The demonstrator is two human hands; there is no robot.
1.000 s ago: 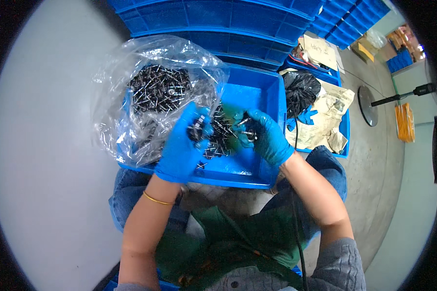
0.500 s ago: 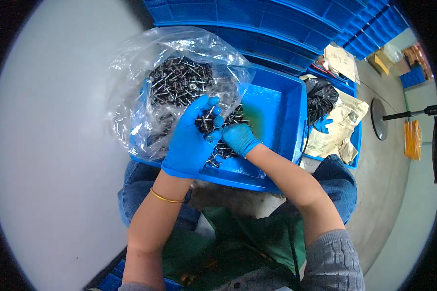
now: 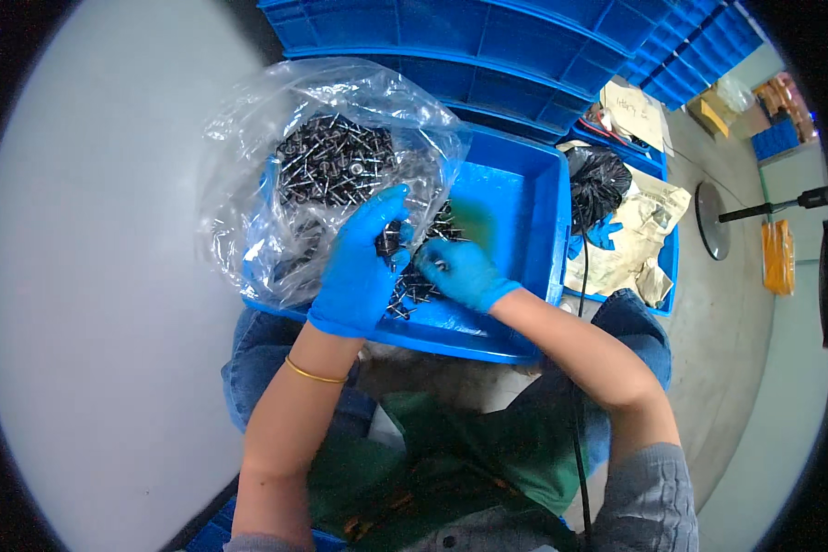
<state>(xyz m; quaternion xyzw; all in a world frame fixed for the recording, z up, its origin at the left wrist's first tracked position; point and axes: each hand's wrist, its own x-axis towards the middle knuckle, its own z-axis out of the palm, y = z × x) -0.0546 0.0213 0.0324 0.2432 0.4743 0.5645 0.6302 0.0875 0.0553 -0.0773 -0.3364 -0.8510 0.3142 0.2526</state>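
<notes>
Both my hands wear blue gloves. My left hand (image 3: pixel 354 262) is cupped, with its fingers curled around a clump of small pin-like metal parts (image 3: pixel 388 241), dark-headed with silvery shanks. Just right of it, my right hand (image 3: pixel 465 271) has its fingers bent together on one such part, whose round grey end (image 3: pixel 442 265) shows between them. Below and behind the hands, more loose parts (image 3: pixel 416 288) lie in a shallow blue tray (image 3: pixel 531 198). A clear plastic bag (image 3: pixel 235 175), heaped with the same parts (image 3: pixel 336 161), sits open over the tray's left side.
Stacked blue crates (image 3: pixel 451 37) rise behind the tray. To the right, another blue bin holds a black plastic bag (image 3: pixel 598 189), crumpled brown paper (image 3: pixel 649 221) and a blue glove (image 3: pixel 603 232). A round-based stand (image 3: pixel 713 221) is farther right; a pale surface (image 3: pixel 110 276) spans the left.
My right hand has turned and drawn slightly right, and a part's round end now shows in its fingers. My left hand's fingers have closed in more around the clump.
</notes>
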